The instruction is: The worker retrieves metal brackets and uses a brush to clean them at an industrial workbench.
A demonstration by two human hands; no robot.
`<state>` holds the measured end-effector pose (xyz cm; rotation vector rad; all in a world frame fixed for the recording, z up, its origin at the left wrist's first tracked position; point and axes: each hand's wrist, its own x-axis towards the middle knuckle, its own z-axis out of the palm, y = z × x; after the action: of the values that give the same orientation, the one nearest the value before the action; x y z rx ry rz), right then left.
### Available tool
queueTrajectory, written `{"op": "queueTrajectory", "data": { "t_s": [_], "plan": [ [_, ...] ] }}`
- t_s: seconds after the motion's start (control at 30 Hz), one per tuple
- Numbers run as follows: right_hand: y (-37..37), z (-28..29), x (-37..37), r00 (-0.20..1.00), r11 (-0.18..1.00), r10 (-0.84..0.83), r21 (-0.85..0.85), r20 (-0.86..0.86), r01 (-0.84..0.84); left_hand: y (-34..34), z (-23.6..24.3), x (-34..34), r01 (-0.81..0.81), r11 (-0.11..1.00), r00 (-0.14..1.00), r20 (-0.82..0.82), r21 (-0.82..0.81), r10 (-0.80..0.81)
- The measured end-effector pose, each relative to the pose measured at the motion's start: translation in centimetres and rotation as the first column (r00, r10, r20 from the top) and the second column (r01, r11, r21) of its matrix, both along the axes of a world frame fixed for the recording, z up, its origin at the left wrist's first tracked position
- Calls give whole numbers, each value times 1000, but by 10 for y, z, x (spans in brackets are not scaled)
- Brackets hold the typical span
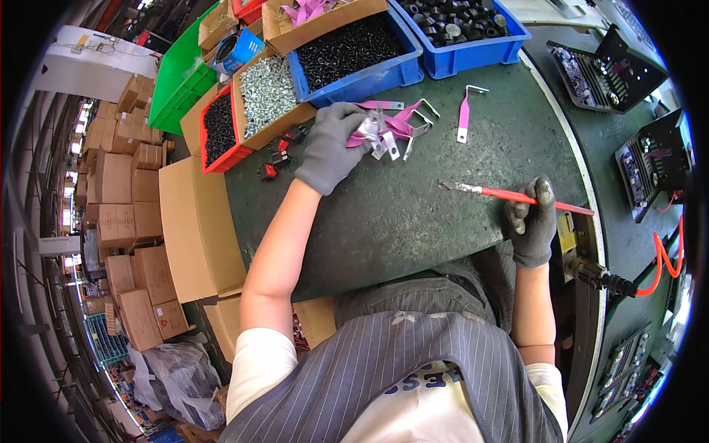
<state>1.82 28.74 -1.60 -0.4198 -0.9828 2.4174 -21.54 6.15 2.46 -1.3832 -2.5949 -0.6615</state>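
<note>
My left hand [330,148], in a grey glove, reaches to the back of the bench. Its fingers close on some bent metal strips with pink sleeves [358,139] at the near side of a loose pile. More of the pile [402,122] lies just to the right of the fingers. One separate pink-sleeved strip [464,122] lies farther right, its bent end pointing away. My right hand [533,221], gloved in darker grey, grips a slim brush with a red handle [509,195]. The brush's whitish, worn tip points left, over the bench top.
Bins of black screws [351,55], silver screws [267,92] and black round caps [458,26] line the bench's back. Small red-and-black parts [277,157] lie left. A power driver [591,273] with a red coiled hose sits right, near black housings [653,166]. Cardboard boxes [118,184] are stacked left.
</note>
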Motion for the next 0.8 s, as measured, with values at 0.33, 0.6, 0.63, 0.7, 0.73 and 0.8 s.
{"op": "queueTrajectory", "data": {
  "t_s": [0.33, 0.6, 0.63, 0.7, 0.73, 0.8],
  "plan": [
    [-29, 64, -13, 996, 932, 38, 361, -78, -7, -48, 26, 64, -198, 855, 353, 849, 479, -394],
    [-47, 84, -13, 957, 851, 174, 524, -231, -28, -58, 29, 70, -47, 871, 497, 768, 490, -405],
    [-46, 84, -12, 957, 840, 184, 542, -223, -35, -59, 28, 70, -53, 869, 497, 768, 491, -404],
    [-44, 85, -7, 966, 832, 167, 553, -198, -31, -59, 28, 71, -20, 894, 532, 762, 447, -369],
    [-41, 85, -6, 970, 830, 146, 558, -193, -14, -60, 29, 72, -32, 900, 527, 772, 436, -355],
    [-38, 85, -5, 968, 820, 116, 571, -221, 32, -60, 31, 72, -29, 899, 536, 766, 436, -354]
  ]
}}
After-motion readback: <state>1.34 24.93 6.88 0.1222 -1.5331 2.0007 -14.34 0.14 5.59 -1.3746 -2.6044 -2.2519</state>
